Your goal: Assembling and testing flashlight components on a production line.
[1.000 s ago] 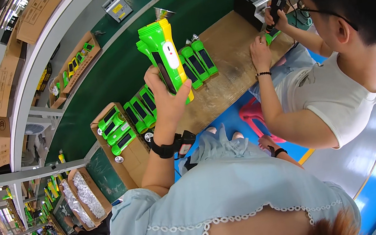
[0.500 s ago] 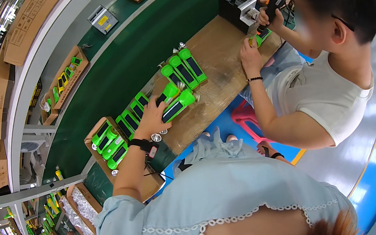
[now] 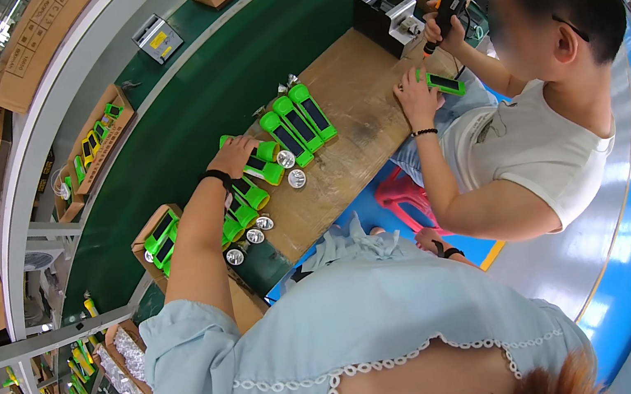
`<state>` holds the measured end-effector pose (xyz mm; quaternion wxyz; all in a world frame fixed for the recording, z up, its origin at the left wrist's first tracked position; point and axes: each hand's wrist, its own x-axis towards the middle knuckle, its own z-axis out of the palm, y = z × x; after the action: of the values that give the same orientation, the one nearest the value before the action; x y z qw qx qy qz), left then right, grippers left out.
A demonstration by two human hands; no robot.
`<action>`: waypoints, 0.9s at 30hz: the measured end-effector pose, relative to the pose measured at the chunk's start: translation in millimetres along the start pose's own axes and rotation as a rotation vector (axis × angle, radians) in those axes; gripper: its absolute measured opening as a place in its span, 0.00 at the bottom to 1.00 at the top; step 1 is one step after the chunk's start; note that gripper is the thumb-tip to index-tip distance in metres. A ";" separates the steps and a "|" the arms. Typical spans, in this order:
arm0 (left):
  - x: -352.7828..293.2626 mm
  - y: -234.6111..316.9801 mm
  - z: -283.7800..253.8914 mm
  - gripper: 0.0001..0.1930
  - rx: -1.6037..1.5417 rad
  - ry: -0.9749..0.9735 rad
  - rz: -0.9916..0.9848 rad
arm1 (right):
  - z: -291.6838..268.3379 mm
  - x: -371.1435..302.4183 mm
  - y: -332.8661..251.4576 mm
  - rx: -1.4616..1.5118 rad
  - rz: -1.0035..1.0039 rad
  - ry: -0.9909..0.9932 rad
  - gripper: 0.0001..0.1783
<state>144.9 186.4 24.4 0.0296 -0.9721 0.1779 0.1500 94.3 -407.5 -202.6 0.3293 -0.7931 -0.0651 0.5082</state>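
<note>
My left hand [image 3: 235,157], with a black band on its wrist, reaches over a row of green flashlights on the bench. Its fingers are bent over a green flashlight [image 3: 265,167], partly covering it. More green flashlights [image 3: 250,194] lie beneath and beside my wrist, some hidden by my forearm. Silver round reflector heads [image 3: 297,178] hang off their near ends. To the right of my hand, green flashlights with dark panels [image 3: 295,125] lie side by side. My right hand is out of view.
A co-worker at right holds an electric screwdriver [image 3: 452,5] and a green flashlight [image 3: 445,83]. A cardboard box [image 3: 142,247] of flashlights stands left of my forearm. Beyond are a black-and-silver machine [image 3: 388,19], a parts tray [image 3: 106,140] and a pink stool [image 3: 399,198].
My left hand has moved left and away from me. The slanted flashlights it was on now lie in line with the row, reflector heads toward me. The co-worker's screwdriver has lifted off the flashlight.
</note>
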 end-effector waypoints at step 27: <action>11.4 132.4 27.1 0.35 -0.403 0.177 -0.262 | 22.4 -12.1 -228.9 -0.093 -0.377 0.356 0.15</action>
<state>100.5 61.8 -5.5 -0.1614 -0.9824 0.0187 0.0917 122.5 -225.3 -64.6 0.3878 -0.8582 -0.1761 0.2866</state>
